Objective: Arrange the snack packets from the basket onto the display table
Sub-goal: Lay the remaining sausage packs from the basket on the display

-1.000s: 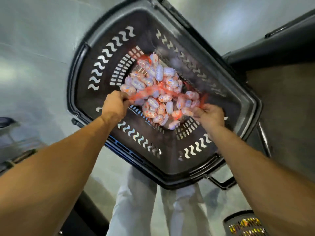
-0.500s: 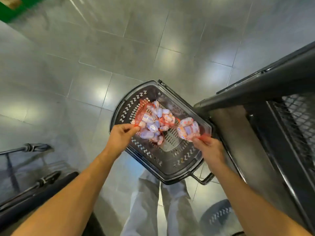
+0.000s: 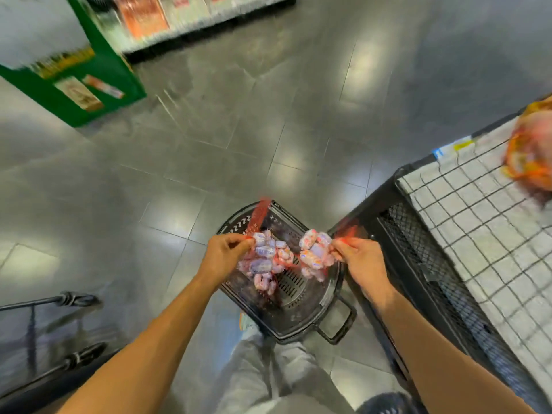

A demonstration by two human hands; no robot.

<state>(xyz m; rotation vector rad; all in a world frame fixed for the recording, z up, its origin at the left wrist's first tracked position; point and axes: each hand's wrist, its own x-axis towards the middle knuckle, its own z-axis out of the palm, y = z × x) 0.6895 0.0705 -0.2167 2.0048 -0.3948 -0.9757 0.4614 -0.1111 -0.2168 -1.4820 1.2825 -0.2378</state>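
We were in a retail shop, most likely a supermarket aisle. We noted a glossy grey tiled floor [image 3: 268,115], a green promotional stand [image 3: 101,67] carrying product packs, a low shelf [image 3: 185,28] of packaged goods, a black plastic shopping basket [image 3: 301,312] on the floor, and a wire-grid display table [image 3: 478,234] with price labels [image 3: 457,146].

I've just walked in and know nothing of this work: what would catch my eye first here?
The left hand pinches a red net packet of wrapped sweets and the right hand a second net packet, both held over a black shopping basket on the floor. At right stands a wire-grid display table with a blurred orange packet on it.
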